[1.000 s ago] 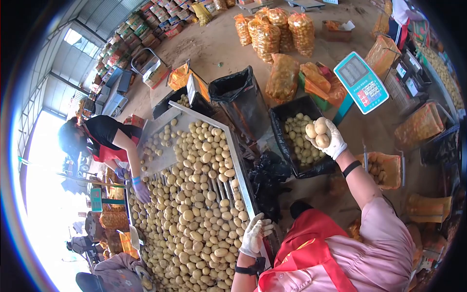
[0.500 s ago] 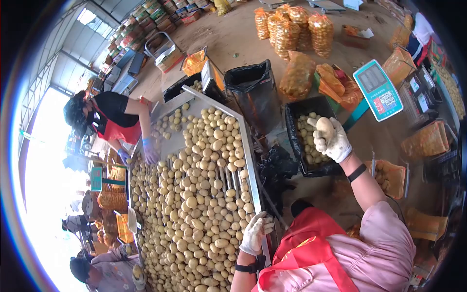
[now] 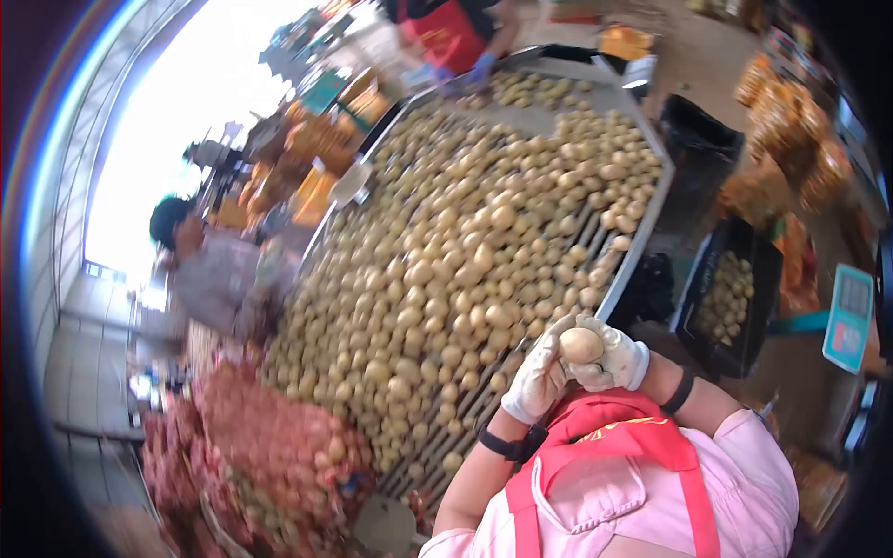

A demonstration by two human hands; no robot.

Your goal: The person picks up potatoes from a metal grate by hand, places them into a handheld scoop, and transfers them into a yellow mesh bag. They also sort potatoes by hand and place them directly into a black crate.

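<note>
One round pale-yellow potato sits up at chest height, just off the near corner of the long metal sorting table. The white-gloved right hand cups it from below and behind, fingers curled shut around it. The white-gloved left hand presses against its other side, so both hands are together on it. Beside them the table's steel rim runs away diagonally, a heap of loose potatoes filling the bed almost to that edge. Right of the rim, a narrow gap, then a black-lined crate of potatoes. At the table's far side, a person in grey leans in; red mesh sacks crowd the near-left corner.
</note>
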